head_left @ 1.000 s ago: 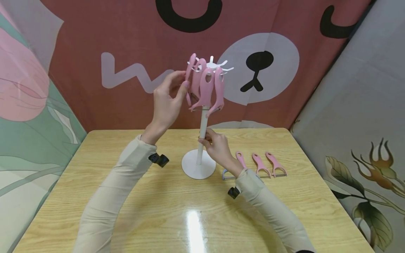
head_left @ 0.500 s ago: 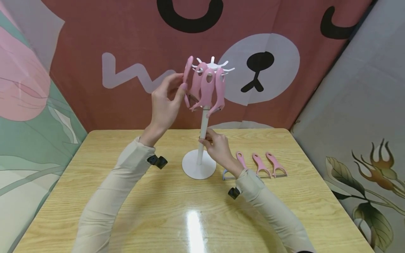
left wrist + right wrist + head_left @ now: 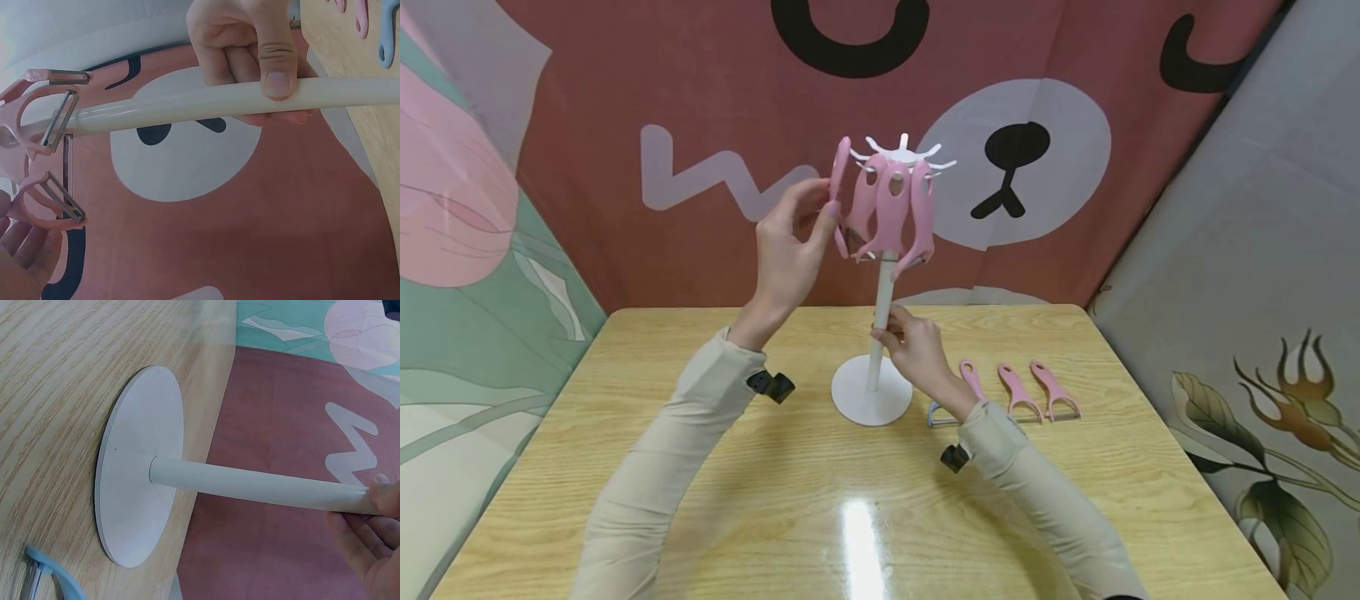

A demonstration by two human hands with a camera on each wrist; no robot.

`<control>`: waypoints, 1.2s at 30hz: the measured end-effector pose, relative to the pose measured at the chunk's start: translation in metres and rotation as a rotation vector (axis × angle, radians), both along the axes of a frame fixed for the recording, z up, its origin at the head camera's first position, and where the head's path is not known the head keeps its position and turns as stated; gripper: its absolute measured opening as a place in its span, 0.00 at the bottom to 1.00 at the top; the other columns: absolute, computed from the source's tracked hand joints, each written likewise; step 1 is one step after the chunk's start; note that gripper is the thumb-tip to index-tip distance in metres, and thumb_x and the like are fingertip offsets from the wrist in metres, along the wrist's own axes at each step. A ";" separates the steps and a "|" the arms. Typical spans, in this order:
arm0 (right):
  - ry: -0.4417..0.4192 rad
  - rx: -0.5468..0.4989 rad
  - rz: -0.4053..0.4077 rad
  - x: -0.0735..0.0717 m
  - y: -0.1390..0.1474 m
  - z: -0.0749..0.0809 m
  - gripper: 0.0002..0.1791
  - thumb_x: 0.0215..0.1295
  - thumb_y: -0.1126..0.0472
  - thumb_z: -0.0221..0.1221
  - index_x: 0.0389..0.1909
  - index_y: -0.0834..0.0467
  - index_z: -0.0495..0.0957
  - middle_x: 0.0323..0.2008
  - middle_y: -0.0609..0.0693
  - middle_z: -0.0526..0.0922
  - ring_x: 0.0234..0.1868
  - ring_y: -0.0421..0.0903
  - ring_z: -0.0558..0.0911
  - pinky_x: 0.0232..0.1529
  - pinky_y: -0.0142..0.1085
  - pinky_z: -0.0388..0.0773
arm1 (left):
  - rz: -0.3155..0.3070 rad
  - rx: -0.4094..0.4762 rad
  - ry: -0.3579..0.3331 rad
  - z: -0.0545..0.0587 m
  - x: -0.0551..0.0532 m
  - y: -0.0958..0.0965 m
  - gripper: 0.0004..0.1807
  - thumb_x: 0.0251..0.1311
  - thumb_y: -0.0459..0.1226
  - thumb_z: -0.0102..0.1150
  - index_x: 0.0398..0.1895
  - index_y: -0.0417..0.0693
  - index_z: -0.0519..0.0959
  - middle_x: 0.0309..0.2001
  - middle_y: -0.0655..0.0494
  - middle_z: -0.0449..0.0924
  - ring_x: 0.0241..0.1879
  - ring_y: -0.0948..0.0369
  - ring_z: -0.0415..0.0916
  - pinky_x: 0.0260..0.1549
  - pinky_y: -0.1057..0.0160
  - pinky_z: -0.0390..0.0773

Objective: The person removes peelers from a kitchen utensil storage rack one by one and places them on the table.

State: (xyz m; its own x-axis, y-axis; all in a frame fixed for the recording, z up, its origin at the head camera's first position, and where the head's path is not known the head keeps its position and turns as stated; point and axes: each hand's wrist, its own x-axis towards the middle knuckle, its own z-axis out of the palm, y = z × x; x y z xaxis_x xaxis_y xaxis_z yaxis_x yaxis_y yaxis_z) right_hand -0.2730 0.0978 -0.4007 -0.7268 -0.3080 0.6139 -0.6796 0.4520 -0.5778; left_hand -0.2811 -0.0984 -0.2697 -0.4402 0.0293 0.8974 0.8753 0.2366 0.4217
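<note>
My left hand (image 3: 790, 242) pinches a pink peeler (image 3: 841, 167) by its handle, just left of the hooks of a white stand (image 3: 872, 408). Three pink peelers (image 3: 892, 204) hang from hooks on the near side of the stand's top. In the left wrist view, the metal blade of the held peeler (image 3: 65, 199) shows beside the hanging ones. Lower down, my right hand (image 3: 917, 346) grips the pole (image 3: 262, 484), thumb on one side and fingers behind. The round base stands flat on the table.
Right of the stand, pink peelers (image 3: 1017, 387) lie on the wooden table (image 3: 760, 500). A light blue peeler (image 3: 59, 575) lies near the base, mostly hidden by my right wrist in the head view. Printed cloths (image 3: 715, 83) hang behind and at both sides.
The peeler in my left hand has moved left and slightly down, away from the stand's hooks, opening a gap to the hanging peelers. My right hand has stayed on the pole.
</note>
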 end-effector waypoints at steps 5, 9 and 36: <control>0.004 -0.001 -0.003 0.000 0.000 0.000 0.10 0.64 0.68 0.65 0.44 0.66 0.79 0.35 0.58 0.87 0.36 0.50 0.88 0.38 0.35 0.85 | -0.004 0.001 -0.006 -0.003 0.000 -0.001 0.17 0.69 0.31 0.57 0.57 0.31 0.74 0.48 0.41 0.82 0.47 0.54 0.81 0.49 0.60 0.81; 0.001 0.003 -0.007 -0.001 0.000 -0.001 0.10 0.64 0.68 0.65 0.44 0.66 0.79 0.35 0.58 0.87 0.36 0.50 0.88 0.37 0.35 0.85 | -0.006 0.006 -0.007 -0.003 0.000 -0.002 0.17 0.68 0.31 0.59 0.57 0.31 0.74 0.48 0.42 0.82 0.48 0.54 0.81 0.50 0.59 0.81; -0.015 0.004 -0.017 -0.003 0.000 -0.001 0.11 0.65 0.68 0.64 0.45 0.69 0.79 0.35 0.58 0.87 0.37 0.52 0.88 0.38 0.36 0.85 | 0.104 0.066 -0.070 -0.009 0.017 -0.013 0.13 0.63 0.23 0.60 0.49 0.22 0.76 0.41 0.33 0.82 0.40 0.45 0.82 0.43 0.65 0.81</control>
